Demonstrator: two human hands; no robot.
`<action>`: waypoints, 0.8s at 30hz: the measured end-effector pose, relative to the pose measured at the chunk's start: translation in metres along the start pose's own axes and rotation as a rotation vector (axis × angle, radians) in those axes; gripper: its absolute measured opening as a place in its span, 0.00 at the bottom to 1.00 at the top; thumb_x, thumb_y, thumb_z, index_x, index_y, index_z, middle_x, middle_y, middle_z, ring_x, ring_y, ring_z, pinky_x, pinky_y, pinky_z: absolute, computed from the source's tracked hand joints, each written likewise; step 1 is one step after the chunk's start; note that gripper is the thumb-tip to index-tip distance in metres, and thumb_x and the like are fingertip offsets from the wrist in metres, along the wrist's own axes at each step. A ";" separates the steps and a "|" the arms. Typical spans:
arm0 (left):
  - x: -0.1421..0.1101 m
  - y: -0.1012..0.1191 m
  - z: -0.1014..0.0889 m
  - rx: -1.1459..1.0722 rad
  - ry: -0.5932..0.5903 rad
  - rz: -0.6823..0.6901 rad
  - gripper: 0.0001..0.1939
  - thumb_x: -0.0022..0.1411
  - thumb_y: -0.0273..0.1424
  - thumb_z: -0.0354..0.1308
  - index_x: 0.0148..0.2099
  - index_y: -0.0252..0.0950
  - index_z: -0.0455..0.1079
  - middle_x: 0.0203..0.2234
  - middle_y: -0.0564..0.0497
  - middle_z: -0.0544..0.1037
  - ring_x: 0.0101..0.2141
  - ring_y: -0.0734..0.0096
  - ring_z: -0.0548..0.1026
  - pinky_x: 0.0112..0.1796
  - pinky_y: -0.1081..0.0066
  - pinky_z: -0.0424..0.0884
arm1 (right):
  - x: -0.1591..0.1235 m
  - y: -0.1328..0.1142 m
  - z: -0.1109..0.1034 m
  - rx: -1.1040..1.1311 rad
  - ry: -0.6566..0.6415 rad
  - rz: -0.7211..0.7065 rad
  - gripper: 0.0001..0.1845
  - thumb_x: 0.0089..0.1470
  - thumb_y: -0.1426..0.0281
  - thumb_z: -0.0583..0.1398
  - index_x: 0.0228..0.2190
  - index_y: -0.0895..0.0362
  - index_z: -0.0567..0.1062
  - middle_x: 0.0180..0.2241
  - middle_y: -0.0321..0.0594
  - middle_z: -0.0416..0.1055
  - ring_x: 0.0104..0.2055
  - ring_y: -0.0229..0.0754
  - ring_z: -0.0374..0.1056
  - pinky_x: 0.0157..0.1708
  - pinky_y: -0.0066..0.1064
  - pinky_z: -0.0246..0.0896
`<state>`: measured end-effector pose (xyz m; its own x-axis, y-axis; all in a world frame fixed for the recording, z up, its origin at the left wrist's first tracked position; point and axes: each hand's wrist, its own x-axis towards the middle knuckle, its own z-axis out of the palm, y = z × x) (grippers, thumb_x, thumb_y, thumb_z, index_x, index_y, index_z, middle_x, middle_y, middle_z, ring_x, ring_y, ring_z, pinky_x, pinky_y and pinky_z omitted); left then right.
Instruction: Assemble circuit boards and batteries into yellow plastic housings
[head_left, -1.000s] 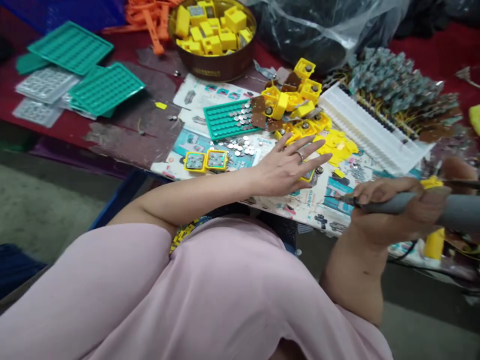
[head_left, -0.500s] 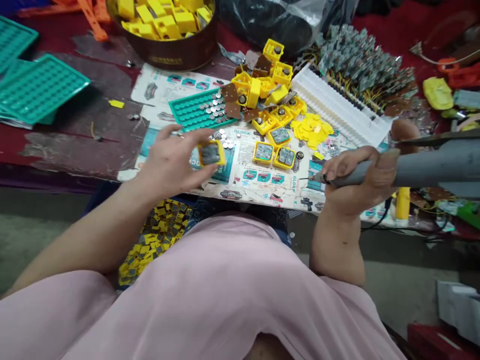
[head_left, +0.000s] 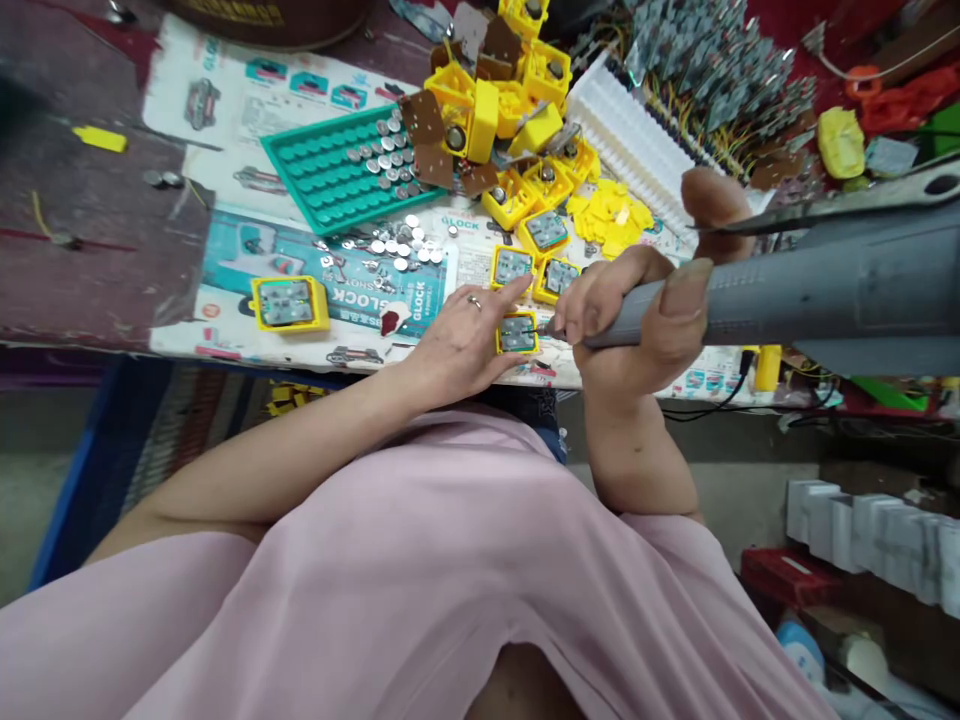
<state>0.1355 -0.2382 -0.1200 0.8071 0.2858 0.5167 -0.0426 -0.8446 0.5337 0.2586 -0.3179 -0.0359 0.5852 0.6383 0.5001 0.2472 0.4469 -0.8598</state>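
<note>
My left hand (head_left: pixel 469 340) has its thumb and forefinger around a small yellow case (head_left: pixel 517 346) with a grey insert, holding it on the printed sheet. In my right hand (head_left: pixel 637 310) is a grey electric screwdriver (head_left: pixel 780 300), held level, its thin bit reaching the face of that case. Just behind stand two similar yellow cases, one nearer my fingers (head_left: pixel 513 266) and one beside the tool (head_left: pixel 555 278). Another filled yellow case (head_left: pixel 289 304) sits apart on the left of the sheet.
A green tray (head_left: pixel 315 185) carries silver button cells, with more loose cells (head_left: pixel 405 245) before it. Open yellow cases (head_left: pixel 480 120) and flat yellow pieces (head_left: pixel 611 218) lie behind. A white foam rack (head_left: pixel 630 130) and grey wired parts (head_left: pixel 712 80) stand back right.
My left hand has let go of the yellow case it held, which now sits at the left, and has moved right to another case. The screwdriver has come left to that case. The view has shifted.
</note>
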 end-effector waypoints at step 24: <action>0.004 0.007 0.000 0.088 -0.097 -0.080 0.37 0.64 0.39 0.58 0.68 0.28 0.50 0.48 0.37 0.77 0.48 0.50 0.76 0.53 0.52 0.66 | -0.002 0.012 0.008 -0.121 -0.039 0.066 0.18 0.58 0.47 0.56 0.45 0.41 0.63 0.15 0.21 0.53 0.11 0.35 0.52 0.14 0.30 0.56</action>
<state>0.1386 -0.2433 -0.1143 0.8592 0.3123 0.4052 0.0727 -0.8585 0.5076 0.2549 -0.3086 -0.0464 0.5734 0.6888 0.4435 0.3016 0.3258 -0.8960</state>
